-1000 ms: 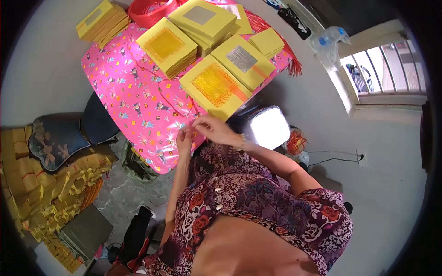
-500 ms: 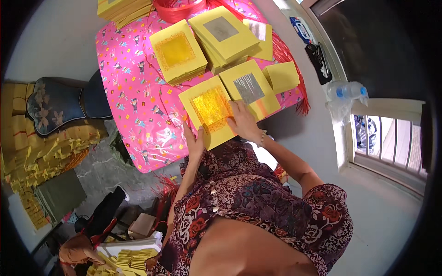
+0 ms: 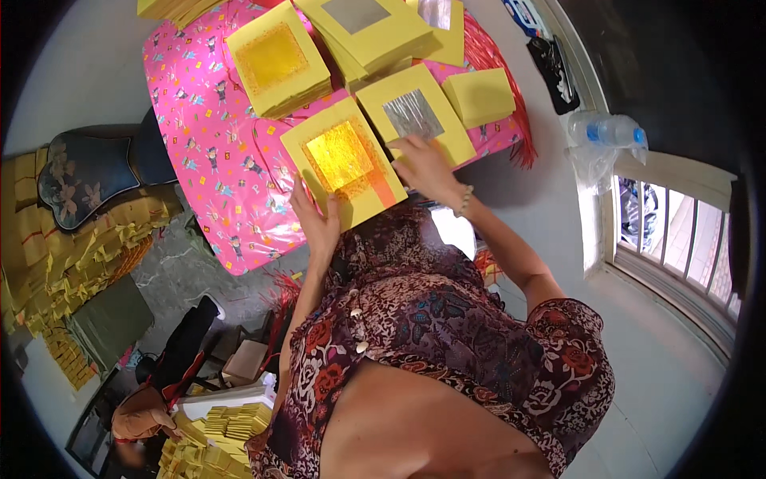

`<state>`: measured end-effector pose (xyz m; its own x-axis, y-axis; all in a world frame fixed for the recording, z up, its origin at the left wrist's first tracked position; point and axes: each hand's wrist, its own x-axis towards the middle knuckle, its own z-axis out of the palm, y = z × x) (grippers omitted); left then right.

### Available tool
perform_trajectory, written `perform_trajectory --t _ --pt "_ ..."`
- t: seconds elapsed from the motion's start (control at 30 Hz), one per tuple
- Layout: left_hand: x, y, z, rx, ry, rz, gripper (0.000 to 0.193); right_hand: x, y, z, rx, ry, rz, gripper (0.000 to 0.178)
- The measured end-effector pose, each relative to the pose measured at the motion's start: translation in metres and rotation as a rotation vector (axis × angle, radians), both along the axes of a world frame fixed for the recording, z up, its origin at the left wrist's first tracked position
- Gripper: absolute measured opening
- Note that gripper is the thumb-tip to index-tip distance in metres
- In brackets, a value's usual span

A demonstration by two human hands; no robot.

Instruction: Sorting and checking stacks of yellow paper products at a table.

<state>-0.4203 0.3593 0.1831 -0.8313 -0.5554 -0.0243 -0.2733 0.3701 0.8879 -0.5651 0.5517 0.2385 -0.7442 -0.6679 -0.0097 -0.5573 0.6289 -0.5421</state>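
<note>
My left hand (image 3: 317, 219) rests at the lower left edge of a yellow paper sheet (image 3: 351, 214) with a shiny gold foil square (image 3: 338, 153) inside an orange printed border. Its thumb lies on the sheet and the fingers stretch along the edge, apart from the thumb. To the right is my right hand (image 3: 429, 169), wearing a beaded bracelet, its fingertips at the lower left of a yellow sheet (image 3: 451, 148) with a silver foil square (image 3: 412, 112). Thumb and fingers are apart and nothing shows between them. An orange-red strip (image 3: 385, 190) crosses the gold sheet's lower right corner.
Beyond lie a gold-faced yellow stack (image 3: 275, 62) and a thick silver-faced stack (image 3: 375, 40) on the pink patterned cover (image 3: 203, 132). Red strands (image 3: 496, 56) hang at the right. A chair back (image 3: 88, 180) stands left; a co-worker's hand (image 3: 159, 419) is lower left.
My right hand has moved off the gold sheet to the silver-foil sheet's edge. My left hand stays at the gold sheet's edge. The view has shifted, so the table sits higher.
</note>
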Motion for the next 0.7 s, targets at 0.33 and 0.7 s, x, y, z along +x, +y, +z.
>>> perform_trajectory --t 0.33,0.7 --pt "0.011 0.010 0.026 -0.200 0.080 -0.456 0.049 -0.004 0.067 0.004 0.308 0.153 0.051 0.051" --pt "0.008 0.021 0.026 -0.454 0.065 -0.533 0.054 0.004 0.071 -0.004 0.216 0.303 0.095 0.048"
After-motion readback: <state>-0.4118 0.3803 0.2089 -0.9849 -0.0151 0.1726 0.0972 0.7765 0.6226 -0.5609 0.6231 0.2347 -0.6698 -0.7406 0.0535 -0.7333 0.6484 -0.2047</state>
